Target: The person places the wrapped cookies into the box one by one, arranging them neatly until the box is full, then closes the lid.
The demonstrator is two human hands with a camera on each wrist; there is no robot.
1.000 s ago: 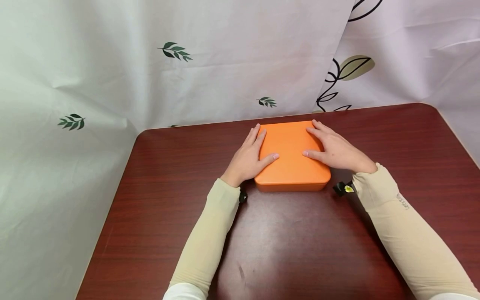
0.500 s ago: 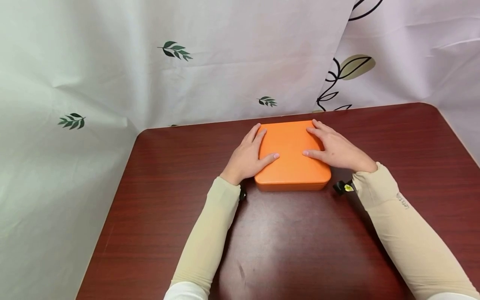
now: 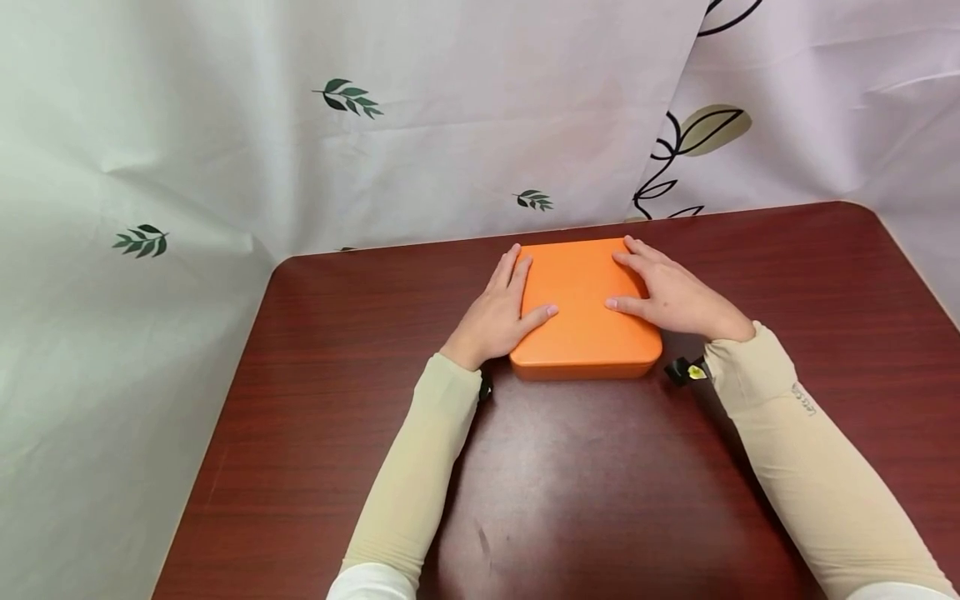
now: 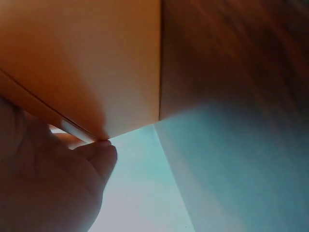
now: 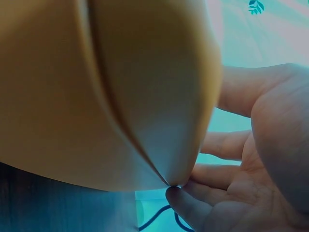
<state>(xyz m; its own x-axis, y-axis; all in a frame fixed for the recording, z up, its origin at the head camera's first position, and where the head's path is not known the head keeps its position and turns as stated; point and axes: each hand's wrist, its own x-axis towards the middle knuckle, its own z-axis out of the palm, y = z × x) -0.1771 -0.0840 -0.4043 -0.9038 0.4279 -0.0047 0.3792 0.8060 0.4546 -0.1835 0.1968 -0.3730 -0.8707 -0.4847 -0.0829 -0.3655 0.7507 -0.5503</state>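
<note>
A square orange box [image 3: 581, 337] with rounded corners lies on the dark red-brown table near its back edge, lid on. My left hand [image 3: 491, 321] rests along its left side, thumb on the lid and fingers extended over the far left edge. On the right, my right hand [image 3: 678, 300] lies the same way, thumb on top and fingers at the far right edge. In the left wrist view, a fingertip [image 4: 107, 154] touches the box near the lid seam. The right wrist view has fingertips [image 5: 181, 200] at the lid seam, which looks closed.
The wooden table [image 3: 592, 500] has rounded back corners and a few dark marks near the front. A white curtain [image 3: 450, 150] with leaf prints hangs behind it and on the left. A black wrist camera [image 3: 678, 372] sits below the right wrist.
</note>
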